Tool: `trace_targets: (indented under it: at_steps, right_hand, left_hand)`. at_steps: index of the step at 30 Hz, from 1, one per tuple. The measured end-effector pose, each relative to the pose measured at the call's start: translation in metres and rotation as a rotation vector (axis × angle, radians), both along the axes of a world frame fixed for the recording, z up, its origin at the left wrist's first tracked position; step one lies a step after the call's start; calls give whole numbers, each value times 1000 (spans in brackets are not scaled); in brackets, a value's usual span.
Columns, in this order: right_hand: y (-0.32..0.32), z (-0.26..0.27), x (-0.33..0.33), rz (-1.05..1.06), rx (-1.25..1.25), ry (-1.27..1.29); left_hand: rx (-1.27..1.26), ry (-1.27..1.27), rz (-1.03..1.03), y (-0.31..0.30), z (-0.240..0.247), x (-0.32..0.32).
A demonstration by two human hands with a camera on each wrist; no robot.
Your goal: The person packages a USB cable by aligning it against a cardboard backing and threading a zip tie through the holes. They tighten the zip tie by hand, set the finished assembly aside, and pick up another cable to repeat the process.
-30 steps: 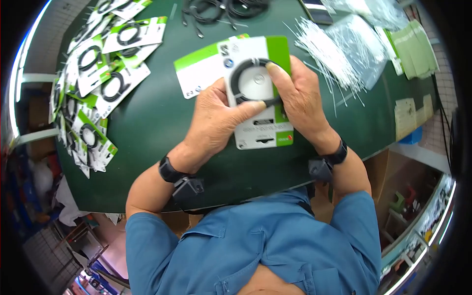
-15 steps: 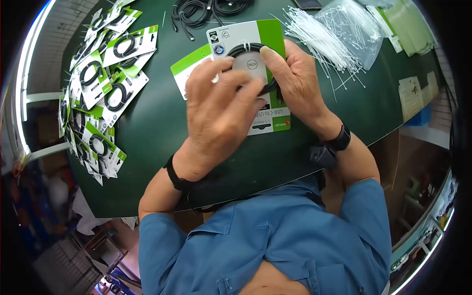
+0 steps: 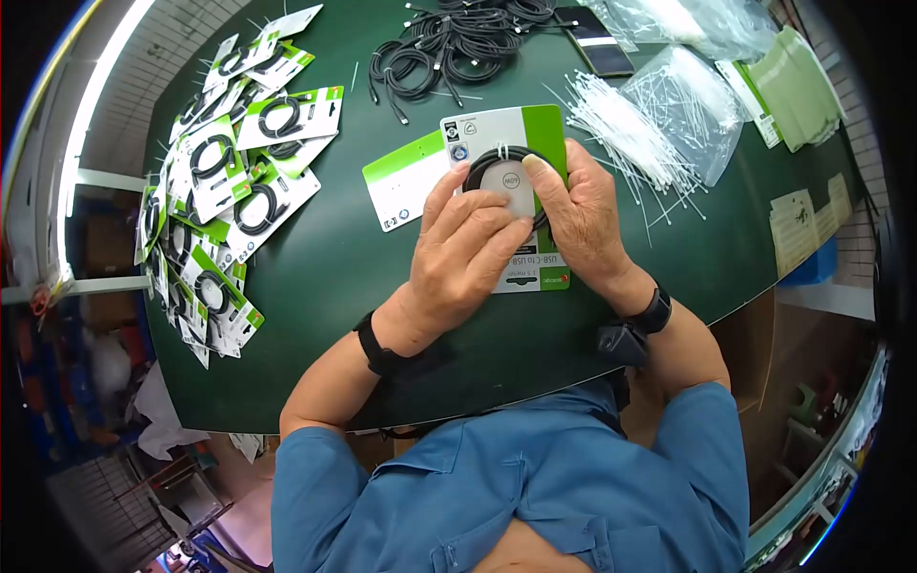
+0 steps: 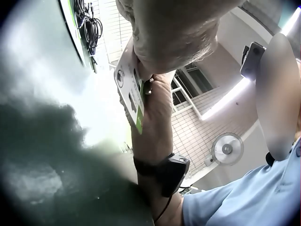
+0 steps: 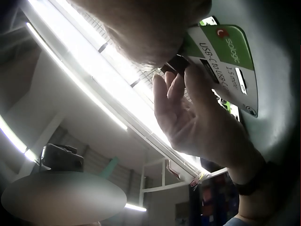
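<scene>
A white-and-green card with a coiled black cable is held up in the head view, its printed text upside down. The right hand grips its right edge, thumb on the coil. Over the card's lower left lies the left hand, fingers bent loosely across the coil; the thumb is hidden there. In the right wrist view the left hand is beside the card, fingers apart from the thumb. The left wrist view shows the card near the right hand.
Another card lies flat behind the held one. Many cable cards are piled at the left. Loose black cables, a phone, white ties, a clear bag and green cards lie towards the back and right.
The left hand has come off the coil's lower edge, where its thumb pressed, and now lies with its fingers over the coil. The right hand keeps its grip; the head view has shifted.
</scene>
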State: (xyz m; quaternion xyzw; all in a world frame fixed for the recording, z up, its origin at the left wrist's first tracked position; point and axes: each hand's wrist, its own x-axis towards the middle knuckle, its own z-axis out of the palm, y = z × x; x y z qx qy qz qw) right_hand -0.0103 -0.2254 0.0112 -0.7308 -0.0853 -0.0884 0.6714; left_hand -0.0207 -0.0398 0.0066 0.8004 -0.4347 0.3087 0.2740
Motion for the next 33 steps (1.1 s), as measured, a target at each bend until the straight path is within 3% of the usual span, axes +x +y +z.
trace_targets:
  at_steps: [5,7,8,10,12,14,18,23,29,32,33]
  right_hand:
    - [-3,7,1,24,29,7]
    - [-12,18,2,0,-201,33]
    - [-12,19,4,14,-153,3]
    - [-10,19,-2,73,-49,-21]
    - [-7,16,-8,113,0,-60]
    - [-6,9,-8,140,12,-114]
    - [-6,4,-11,234,78,-39]
    - [-1,7,-10,234,172,-58]
    - [-10,5,-6,249,133,69]
    - [-11,6,-9,292,76,124]
    - [-20,3,-17,262,74,139]
  left_hand:
    - [-51,82,103,6,28,-7]
    - [-397,420,129,6,29,-13]
    - [-572,539,153,13,33,-8]
    - [-694,1003,108,21,23,-7]
    - [-783,1424,-136,22,26,-6]
    - [-724,1641,-313,23,30,-12]
    - [-762,1454,-294,24,21,-25]
    - [-843,1437,-168,50,32,-17]
    - [-1047,1115,207,136,70,74]
    - [-1299,868,287,191,93,130]
    - [-1290,902,272,179,85,135]
